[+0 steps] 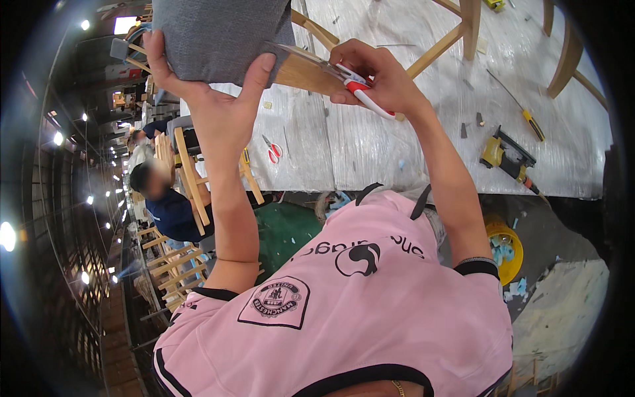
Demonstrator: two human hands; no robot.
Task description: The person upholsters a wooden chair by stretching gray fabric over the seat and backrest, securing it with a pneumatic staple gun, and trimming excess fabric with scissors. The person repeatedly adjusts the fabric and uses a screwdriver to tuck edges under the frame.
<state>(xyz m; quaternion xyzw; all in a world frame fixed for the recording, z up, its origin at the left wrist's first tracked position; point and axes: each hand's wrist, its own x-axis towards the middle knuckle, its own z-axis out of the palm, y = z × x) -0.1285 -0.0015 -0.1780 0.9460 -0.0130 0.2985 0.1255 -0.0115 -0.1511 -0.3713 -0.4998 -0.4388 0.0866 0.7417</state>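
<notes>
At the top of the head view, a grey fabric-covered chair part (221, 40) with a pale wooden rail (307, 74) rests over the table. My left hand (225, 106) grips its near edge, thumb on the right side and fingers along the left. Scissors with red and white handles (365, 98) are in my right hand (390, 74), which is closed on the handles. Their blades (297, 53) point left, against the fabric's edge beside my left thumb. Whether the blades are touching or cutting the cloth, I cannot tell.
The table (370, 152) is wrapped in clear plastic. On it lie small red-handled snips (272, 151), a yellow-handled screwdriver (532, 124), a nail gun (508, 155) and wooden chair legs (471, 30). A yellow bucket (508, 255) stands below. Another person (169, 212) works at left among wooden frames.
</notes>
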